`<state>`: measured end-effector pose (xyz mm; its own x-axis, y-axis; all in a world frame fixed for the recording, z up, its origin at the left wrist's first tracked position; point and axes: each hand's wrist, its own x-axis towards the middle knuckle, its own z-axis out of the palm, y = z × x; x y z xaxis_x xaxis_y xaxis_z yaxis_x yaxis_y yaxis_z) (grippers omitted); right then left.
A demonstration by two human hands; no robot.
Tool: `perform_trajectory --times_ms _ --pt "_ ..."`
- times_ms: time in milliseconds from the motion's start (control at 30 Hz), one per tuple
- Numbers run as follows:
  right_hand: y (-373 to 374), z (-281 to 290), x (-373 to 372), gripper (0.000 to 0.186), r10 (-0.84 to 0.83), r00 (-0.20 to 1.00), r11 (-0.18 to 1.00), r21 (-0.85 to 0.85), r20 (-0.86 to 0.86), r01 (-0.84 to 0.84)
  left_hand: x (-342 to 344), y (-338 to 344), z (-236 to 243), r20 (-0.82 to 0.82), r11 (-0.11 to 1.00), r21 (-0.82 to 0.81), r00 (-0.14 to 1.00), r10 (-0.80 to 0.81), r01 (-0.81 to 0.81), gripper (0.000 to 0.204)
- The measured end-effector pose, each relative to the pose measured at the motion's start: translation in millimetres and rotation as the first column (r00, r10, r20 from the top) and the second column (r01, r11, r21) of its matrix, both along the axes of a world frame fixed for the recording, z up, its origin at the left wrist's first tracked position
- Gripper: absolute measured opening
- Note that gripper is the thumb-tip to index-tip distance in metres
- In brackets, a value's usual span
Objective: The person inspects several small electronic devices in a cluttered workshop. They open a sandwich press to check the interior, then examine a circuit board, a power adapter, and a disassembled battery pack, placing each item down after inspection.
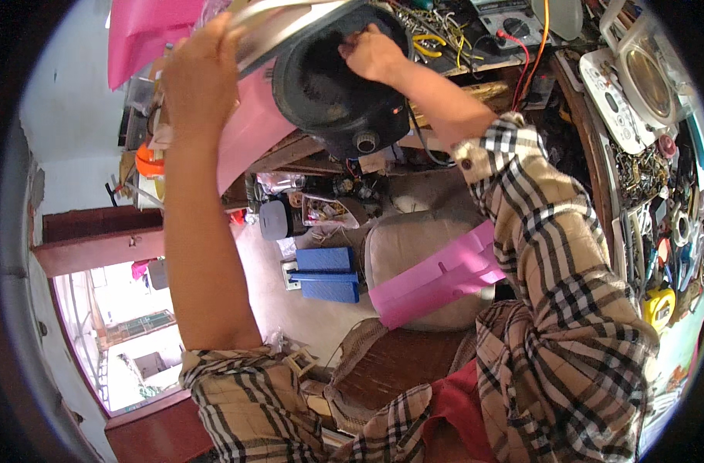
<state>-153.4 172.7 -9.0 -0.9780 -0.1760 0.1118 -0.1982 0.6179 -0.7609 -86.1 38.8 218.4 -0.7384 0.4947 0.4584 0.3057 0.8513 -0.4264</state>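
Note:
A black, round, tub-like appliance (333,127) stands at the front edge of the workbench. Its side carries a knob (365,142) and a small red light (396,110). Reaching in from the right, my right hand (375,58) is over the appliance's dark hollow, fingers curled together; whatever they hold is hidden. To its left, my left hand (201,81) is raised with its fingers wrapped over the end of a pale, metal-rimmed lid-like piece (279,27). That piece tilts above the appliance's far left side and runs out of the top of the picture.
Yellow-handled pliers (428,46), loose wires and a multimeter (510,23) with a red lead lie at the back right. A white appliance panel (618,100) and a yellow tape measure (659,309) are on the right. Below, a pink plastic piece (437,278) rests on a chair beside blue boxes (325,274).

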Motion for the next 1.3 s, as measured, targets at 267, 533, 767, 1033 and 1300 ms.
perform_trajectory --times_ms 267,533,767,1033,1300 --pt "-2 12 6 0.034 0.104 0.98 0.793 -0.609 0.167 0.019 -72 -3 61 0.044 0.986 0.021 0.985 0.165 -0.166 0.037" --pt "8 52 -37 0.022 0.097 0.992 0.664 -0.748 0.076 -0.007 -78 -5 53 0.034 0.993 0.025 0.992 0.119 -0.12 0.035" --pt "20 104 -40 0.021 0.22 0.954 0.528 -0.847 0.203 0.059 -70 -3 49 0.053 0.992 0.066 0.993 0.104 -0.107 0.035" --pt "20 106 -38 0.02 0.204 0.951 0.483 -0.869 0.232 0.108 -65 -4 48 0.049 0.995 0.022 0.995 0.092 -0.093 0.036" --pt "45 45 1 0.034 0.104 0.982 0.983 0.165 -0.161 -0.077 -46 -3 32 0.003 0.999 0.011 0.999 0.047 -0.047 0.032"
